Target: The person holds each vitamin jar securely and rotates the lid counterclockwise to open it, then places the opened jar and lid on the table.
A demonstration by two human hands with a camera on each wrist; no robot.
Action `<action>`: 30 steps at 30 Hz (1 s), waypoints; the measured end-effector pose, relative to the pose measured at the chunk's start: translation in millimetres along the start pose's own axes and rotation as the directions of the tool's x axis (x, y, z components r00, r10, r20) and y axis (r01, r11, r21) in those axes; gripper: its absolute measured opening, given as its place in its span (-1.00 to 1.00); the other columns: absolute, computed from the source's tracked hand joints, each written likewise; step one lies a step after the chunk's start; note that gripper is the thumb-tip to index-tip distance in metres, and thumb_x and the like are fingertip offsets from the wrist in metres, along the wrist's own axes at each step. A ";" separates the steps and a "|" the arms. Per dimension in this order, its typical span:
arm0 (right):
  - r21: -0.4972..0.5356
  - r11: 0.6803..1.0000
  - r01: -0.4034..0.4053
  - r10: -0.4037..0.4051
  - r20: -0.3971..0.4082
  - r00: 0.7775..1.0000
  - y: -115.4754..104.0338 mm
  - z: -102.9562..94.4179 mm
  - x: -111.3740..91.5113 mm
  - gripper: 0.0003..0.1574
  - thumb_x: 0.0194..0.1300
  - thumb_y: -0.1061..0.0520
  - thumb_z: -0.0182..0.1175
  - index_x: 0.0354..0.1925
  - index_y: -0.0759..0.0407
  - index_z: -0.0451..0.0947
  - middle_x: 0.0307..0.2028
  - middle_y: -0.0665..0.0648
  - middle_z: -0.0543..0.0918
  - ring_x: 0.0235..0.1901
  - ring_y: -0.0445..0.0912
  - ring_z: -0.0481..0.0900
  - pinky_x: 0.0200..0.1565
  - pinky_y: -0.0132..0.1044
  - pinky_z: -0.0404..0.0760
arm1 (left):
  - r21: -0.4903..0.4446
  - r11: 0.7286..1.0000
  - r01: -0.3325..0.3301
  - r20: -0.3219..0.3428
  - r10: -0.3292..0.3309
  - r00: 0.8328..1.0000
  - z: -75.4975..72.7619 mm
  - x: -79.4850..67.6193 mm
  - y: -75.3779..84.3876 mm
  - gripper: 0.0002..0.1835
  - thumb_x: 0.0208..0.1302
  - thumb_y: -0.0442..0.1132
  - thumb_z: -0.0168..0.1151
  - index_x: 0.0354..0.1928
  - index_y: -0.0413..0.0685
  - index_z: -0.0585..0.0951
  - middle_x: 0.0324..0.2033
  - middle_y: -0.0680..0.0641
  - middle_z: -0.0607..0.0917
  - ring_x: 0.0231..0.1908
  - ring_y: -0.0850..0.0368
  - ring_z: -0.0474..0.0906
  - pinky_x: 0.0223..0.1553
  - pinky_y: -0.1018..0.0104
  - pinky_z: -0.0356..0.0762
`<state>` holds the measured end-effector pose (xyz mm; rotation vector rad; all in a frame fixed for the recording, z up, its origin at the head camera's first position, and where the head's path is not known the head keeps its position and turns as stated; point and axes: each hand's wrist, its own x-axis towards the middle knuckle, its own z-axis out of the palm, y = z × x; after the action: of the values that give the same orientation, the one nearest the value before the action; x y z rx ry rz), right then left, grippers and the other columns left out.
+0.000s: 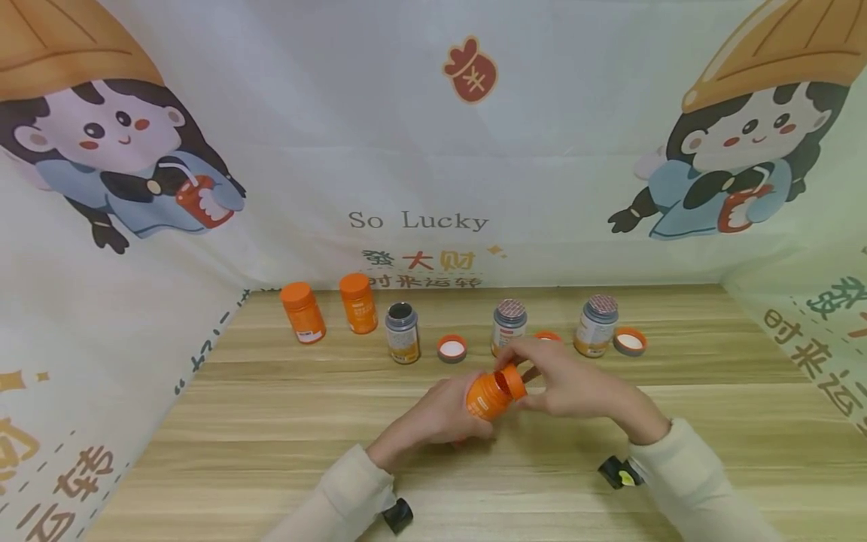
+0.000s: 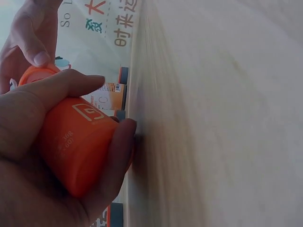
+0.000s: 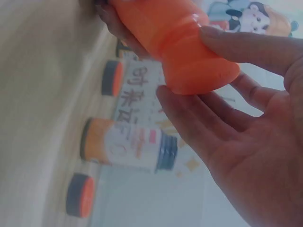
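Note:
An orange bottle [image 1: 484, 399] lies tilted in my left hand [image 1: 443, 410], its capped end pointing up and to the right. In the left wrist view, fingers and thumb curl round the body of the bottle [image 2: 78, 142]. With thumb and fingertips my right hand [image 1: 572, 380] pinches the orange cap [image 1: 515, 382] at the bottle's neck. The right wrist view has the thumb on one side of the cap [image 3: 199, 73] and fingers on the other. Whether the cap sits loose or tight I cannot tell.
Two orange capped bottles [image 1: 302, 312] [image 1: 358, 303] stand back left. Beside them is a grey bottle [image 1: 403, 335] with a dark mouth. Two foil-topped grey bottles [image 1: 509, 324] [image 1: 596, 326] stand farther right. Three upturned lids [image 1: 451, 348] [image 1: 547, 336] [image 1: 630, 342] lie among them. A printed cloth [image 1: 420, 165] hangs behind.

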<state>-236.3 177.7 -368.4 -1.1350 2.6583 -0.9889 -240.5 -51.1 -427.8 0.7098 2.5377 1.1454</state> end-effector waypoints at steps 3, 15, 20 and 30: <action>0.012 1.000 -0.005 0.006 -0.029 1.000 3.3 -11.9 -5.3 -0.42 0.07 0.39 0.45 0.05 0.16 0.49 0.01 0.12 0.66 0.07 0.06 0.68 0.02 -0.22 0.77 | -0.046 0.999 -0.018 -0.017 0.017 1.000 1.6 2.2 0.2 -0.49 -0.02 -0.13 0.60 -0.01 0.18 0.57 -0.33 0.12 0.66 -0.48 0.22 0.54 -0.41 0.33 0.56; -0.070 0.987 -0.142 0.134 -0.103 0.986 24.8 -76.1 -43.7 -0.56 0.12 0.28 0.50 0.00 0.21 0.64 -0.07 0.09 0.70 -0.09 -0.02 0.65 -0.05 -0.15 0.75 | -0.369 0.926 -0.080 -0.035 0.072 0.997 18.1 19.7 17.1 -0.41 0.07 -0.16 0.58 0.15 0.13 0.53 -0.18 0.06 0.68 -0.21 0.16 0.60 -0.02 0.23 0.59; -0.110 0.937 -0.331 0.323 -0.086 0.943 47.3 -100.0 -66.3 -0.49 0.15 0.23 0.45 0.04 0.31 0.50 -0.06 0.30 0.66 -0.07 0.11 0.64 -0.03 0.04 0.71 | -0.480 0.877 -0.030 0.031 0.051 0.998 35.2 39.1 31.0 -0.31 0.09 -0.26 0.51 0.26 0.11 0.43 -0.11 0.02 0.64 -0.15 0.15 0.56 0.01 0.28 0.54; -0.170 0.837 -0.520 0.537 0.069 0.841 83.5 -126.3 -98.8 -0.46 0.15 0.10 0.39 0.04 0.38 0.62 -0.03 0.31 0.70 -0.07 0.15 0.60 -0.06 0.01 0.66 | -0.479 0.876 -0.061 0.075 0.110 0.991 71.2 84.3 65.9 -0.36 0.20 -0.32 0.37 0.26 0.04 0.28 -0.02 0.07 0.57 -0.08 0.26 0.51 0.09 0.39 0.47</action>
<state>-256.5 354.2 -334.8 -0.3920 2.7386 -0.6116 -259.9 75.9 -427.7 0.7274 2.0298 1.6365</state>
